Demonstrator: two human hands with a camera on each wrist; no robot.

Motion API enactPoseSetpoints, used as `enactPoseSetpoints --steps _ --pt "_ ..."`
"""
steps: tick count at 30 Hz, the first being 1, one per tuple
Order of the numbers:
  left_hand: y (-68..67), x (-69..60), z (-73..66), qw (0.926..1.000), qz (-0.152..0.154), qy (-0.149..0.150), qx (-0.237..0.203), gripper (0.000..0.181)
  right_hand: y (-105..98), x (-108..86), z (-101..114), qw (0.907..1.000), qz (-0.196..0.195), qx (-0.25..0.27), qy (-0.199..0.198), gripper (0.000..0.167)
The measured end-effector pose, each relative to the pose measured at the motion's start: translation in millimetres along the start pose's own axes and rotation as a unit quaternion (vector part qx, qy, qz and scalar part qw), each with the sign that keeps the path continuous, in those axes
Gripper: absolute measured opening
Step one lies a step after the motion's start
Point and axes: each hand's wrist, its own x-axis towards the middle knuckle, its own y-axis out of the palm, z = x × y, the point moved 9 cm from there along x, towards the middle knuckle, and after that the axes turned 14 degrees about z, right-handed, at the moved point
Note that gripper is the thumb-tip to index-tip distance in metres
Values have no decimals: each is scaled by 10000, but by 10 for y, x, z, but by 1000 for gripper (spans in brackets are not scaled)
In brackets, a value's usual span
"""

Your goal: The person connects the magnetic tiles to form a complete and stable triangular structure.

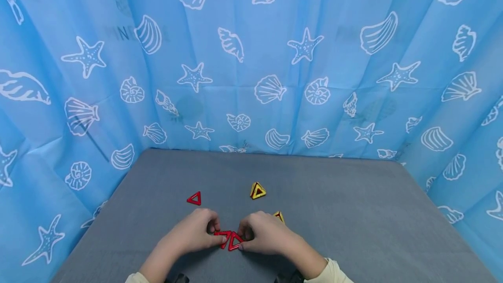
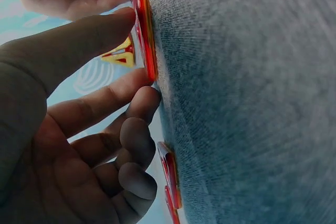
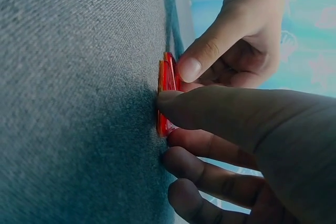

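Observation:
Two red triangular frame tiles lie side by side on the grey cloth in the head view, their edges meeting or nearly so. My left hand point(image 1: 194, 231) pinches the left red triangle point(image 1: 223, 232) between thumb and index finger; in the left wrist view that tile point(image 2: 149, 40) lies flat against the cloth. On the other side, my right hand point(image 1: 269, 234) holds the right red triangle point(image 1: 231, 241) by its outer part. The right wrist view shows the thumb on this tile point(image 3: 161, 121) and a finger at its far edge. Fingers partly cover both tiles.
Beyond my left hand lies another red triangle point(image 1: 199, 198). A yellow triangle point(image 1: 258, 196) with red inside is farther back, and a second yellow triangle point(image 1: 279, 215) is partly hidden behind my right hand. A blue shell-patterned curtain point(image 1: 243, 77) surrounds the grey table point(image 1: 353, 213).

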Motion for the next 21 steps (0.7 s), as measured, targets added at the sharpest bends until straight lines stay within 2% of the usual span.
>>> enactPoseSetpoints --steps 6,15,21 --pt "28 17 3 9999 95 -7 -46 20 -6 -1 -2 10000 -43 -68 37 13" --pt "53 28 -21 9990 343 190 -236 19 -16 5 -7 9998 -51 -163 111 13" --pt "62 44 -18 9987 361 274 -253 18 -20 -1 0 9997 -49 -201 120 12"
